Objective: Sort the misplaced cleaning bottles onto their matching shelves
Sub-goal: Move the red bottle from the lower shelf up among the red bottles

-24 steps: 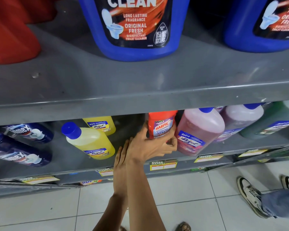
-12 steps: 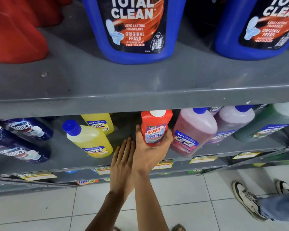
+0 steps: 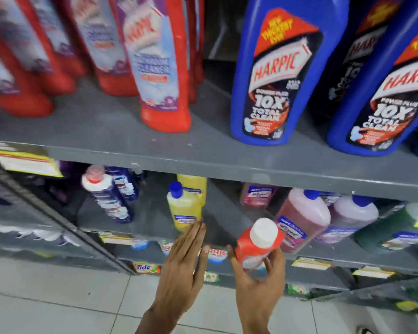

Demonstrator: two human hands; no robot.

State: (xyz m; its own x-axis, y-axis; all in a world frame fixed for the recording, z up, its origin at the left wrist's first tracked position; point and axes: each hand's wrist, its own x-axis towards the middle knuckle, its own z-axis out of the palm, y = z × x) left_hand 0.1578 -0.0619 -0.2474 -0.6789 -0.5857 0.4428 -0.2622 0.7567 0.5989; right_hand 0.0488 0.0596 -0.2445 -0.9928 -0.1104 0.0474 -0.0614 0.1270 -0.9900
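My right hand (image 3: 257,283) grips a small red Harpic bottle (image 3: 258,244) with a white cap, held in front of the lower shelf's edge, clear of the shelf. My left hand (image 3: 184,266) is flat with fingers together, empty, just in front of a yellow bottle (image 3: 185,208) with a blue cap on the lower shelf (image 3: 155,222). On the upper shelf (image 3: 111,138) stand several tall red Harpic bottles (image 3: 162,68) at the left and large blue Harpic bottles (image 3: 275,75) at the right.
The lower shelf also holds dark blue bottles (image 3: 111,201) at the left, pink bottles (image 3: 302,218), a pale purple one (image 3: 348,218) and a green one (image 3: 401,227) at the right. Below are detergent packs (image 3: 145,267). Pale floor tiles (image 3: 58,297) lie underneath.
My right hand has pulled the red Harpic bottle out of the lower shelf and toward me. My view has tilted up, showing the upper shelf's bottles. My left hand has come off the shelf edge.
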